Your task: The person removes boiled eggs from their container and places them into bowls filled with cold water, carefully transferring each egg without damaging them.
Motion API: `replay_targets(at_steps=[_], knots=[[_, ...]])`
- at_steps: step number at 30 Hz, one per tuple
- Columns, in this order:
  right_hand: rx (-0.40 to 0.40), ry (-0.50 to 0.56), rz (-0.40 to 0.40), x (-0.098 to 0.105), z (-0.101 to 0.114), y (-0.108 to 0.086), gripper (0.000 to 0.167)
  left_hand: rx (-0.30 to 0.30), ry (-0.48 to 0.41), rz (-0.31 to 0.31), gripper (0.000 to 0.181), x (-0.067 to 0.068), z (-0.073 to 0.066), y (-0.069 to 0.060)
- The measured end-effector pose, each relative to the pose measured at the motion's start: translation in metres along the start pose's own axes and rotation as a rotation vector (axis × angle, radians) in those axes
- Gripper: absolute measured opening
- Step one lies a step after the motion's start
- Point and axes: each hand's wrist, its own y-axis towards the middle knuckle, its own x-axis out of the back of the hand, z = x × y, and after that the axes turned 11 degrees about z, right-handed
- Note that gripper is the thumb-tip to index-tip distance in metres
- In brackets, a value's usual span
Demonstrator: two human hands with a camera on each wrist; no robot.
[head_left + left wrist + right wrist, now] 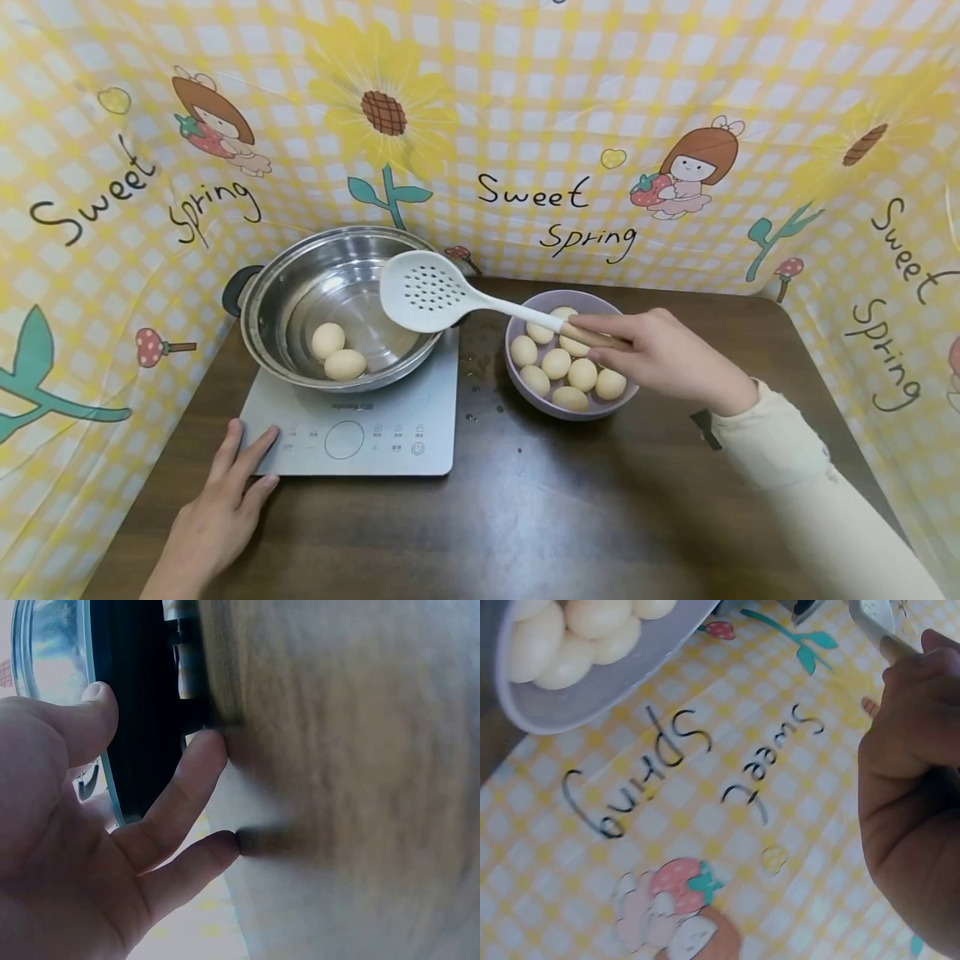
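My right hand (660, 354) grips the wooden handle of a white slotted skimmer (427, 292). Its perforated head, with nothing on it, is over the right rim of a steel pot (262, 333). Two eggs (345, 364) lie at the near side of the pot. Below the skimmer's handle is a purple bowl (517, 387) holding several eggs (556, 363). My left hand (213, 508) rests with spread fingers at the left front corner of the white induction cooker (300, 454); in the left wrist view, its thumb (97, 712) touches the cooker's edge.
The pot stands on the cooker, its black handle (238, 290) sticking out to the left. Water drops (480, 387) dot the brown table (525, 517) between cooker and bowl. A yellow checked cloth (540, 100) with printed flowers surrounds the table at back and sides.
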Motion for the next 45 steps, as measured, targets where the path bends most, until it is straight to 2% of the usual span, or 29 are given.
replay_targets(at_steps=[4, 7, 16, 20, 27, 41, 45], knots=[[0.135, -0.123, -0.03, -0.006, 0.007, 0.02, 0.045, -0.006, 0.003, -0.009, 0.06, -0.001, 0.001, 0.0], [0.202, -0.221, -0.067, -0.012, 0.012, 0.033, 0.046, -0.007, 0.001, -0.006, 0.06, -0.001, 0.0, 0.0], [0.262, -0.322, -0.13, -0.023, 0.023, 0.055, 0.048, 0.0, -0.005, 0.008, 0.061, 0.001, 0.0, 0.0], [0.265, -0.38, -0.129, -0.025, 0.024, 0.06, 0.048, -0.001, -0.006, 0.009, 0.06, 0.001, 0.0, 0.0], [0.226, -0.457, -0.08, -0.026, 0.024, 0.065, 0.047, 0.0, -0.019, 0.002, 0.06, 0.0, 0.0, -0.001], [0.228, -0.426, 0.008, -0.037, 0.027, 0.071, 0.042, 0.004, -0.018, -0.01, 0.06, -0.001, -0.001, -0.001], [0.183, -0.427, 0.044, -0.036, 0.032, 0.07, 0.04, 0.005, -0.016, -0.013, 0.06, -0.001, -0.001, -0.001]])
